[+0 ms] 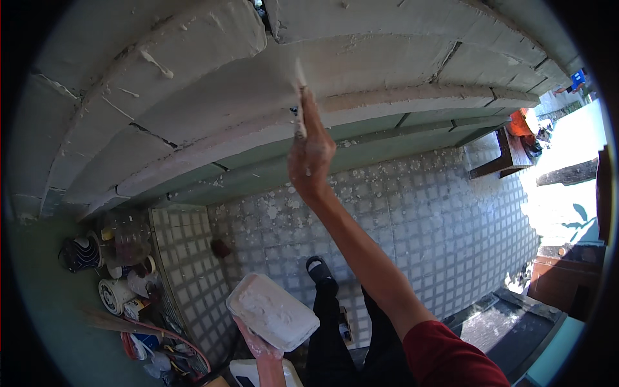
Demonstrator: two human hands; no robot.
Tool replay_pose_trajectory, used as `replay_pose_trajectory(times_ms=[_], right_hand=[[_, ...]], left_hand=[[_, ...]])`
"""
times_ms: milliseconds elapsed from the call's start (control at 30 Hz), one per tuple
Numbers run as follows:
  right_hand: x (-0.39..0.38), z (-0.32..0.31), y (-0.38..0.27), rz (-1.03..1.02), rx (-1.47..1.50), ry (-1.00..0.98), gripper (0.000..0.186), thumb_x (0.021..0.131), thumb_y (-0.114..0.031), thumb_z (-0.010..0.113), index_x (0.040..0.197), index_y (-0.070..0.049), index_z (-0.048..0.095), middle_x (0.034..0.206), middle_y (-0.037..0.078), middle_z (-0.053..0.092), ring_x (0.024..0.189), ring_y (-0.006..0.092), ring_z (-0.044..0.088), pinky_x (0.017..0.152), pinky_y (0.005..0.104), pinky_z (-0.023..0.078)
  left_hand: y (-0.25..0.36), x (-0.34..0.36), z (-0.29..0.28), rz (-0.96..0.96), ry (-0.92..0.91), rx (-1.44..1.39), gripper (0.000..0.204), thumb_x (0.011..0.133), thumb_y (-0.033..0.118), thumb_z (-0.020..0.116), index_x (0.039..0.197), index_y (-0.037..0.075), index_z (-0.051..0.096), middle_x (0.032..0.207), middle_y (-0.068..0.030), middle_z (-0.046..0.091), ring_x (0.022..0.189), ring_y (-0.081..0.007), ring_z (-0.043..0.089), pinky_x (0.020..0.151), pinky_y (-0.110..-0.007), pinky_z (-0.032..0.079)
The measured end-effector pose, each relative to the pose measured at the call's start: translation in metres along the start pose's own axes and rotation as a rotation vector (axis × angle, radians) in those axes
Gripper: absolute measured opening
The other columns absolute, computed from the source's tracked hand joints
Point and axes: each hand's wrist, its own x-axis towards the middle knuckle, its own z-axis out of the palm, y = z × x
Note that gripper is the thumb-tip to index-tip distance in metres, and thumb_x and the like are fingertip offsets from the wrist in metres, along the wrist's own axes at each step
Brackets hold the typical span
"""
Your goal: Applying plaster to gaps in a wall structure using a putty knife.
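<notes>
My right hand (311,151) is raised against a grey wall (213,84) smeared with white plaster, and it grips a thin putty knife (300,97) whose blade lies flat on the wall. My left hand (261,345) is low in the picture and holds up a flat board (272,311) loaded with white plaster. My arm in a red sleeve runs up from the lower right. Below, my dark trousers and one black shoe (320,269) stand on the tiled floor.
Grey and white square floor tiles (412,213) are spattered with plaster. At lower left lie plastic bottles (129,238), tubs and rolls of tape. A white bucket (258,374) sits at the bottom. A wooden bench (506,155) stands far right, near bright sunlight.
</notes>
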Motion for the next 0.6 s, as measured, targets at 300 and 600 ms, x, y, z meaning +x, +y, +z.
replay_pose_trajectory(times_ms=[300, 600], right_hand=[[0.063, 0.013, 0.039, 0.029, -0.321, 0.335, 0.057, 0.083, -0.003, 0.039, 0.139, 0.008, 0.038, 0.134, 0.028, 0.049, 0.124, 0.0358, 0.051, 0.105, 0.0401, 0.037], [0.014, 0.109, 0.001, -0.012, -0.062, 0.217, 0.059, 0.083, 0.004, 0.037, 0.14, 0.014, 0.029, 0.147, 0.033, 0.026, 0.139, 0.049, 0.019, 0.114, 0.0536, 0.016]], left_hand=[[0.007, 0.011, -0.006, -0.027, 0.017, 0.057, 0.075, 0.089, 0.066, 0.044, 0.146, 0.019, 0.031, 0.146, -0.006, 0.038, 0.13, -0.0325, 0.041, 0.104, -0.053, 0.04], [0.034, 0.021, -0.023, 0.015, 0.029, 0.017, 0.07, 0.092, 0.063, 0.041, 0.146, 0.019, 0.033, 0.146, -0.006, 0.039, 0.131, -0.0328, 0.041, 0.106, -0.052, 0.037]])
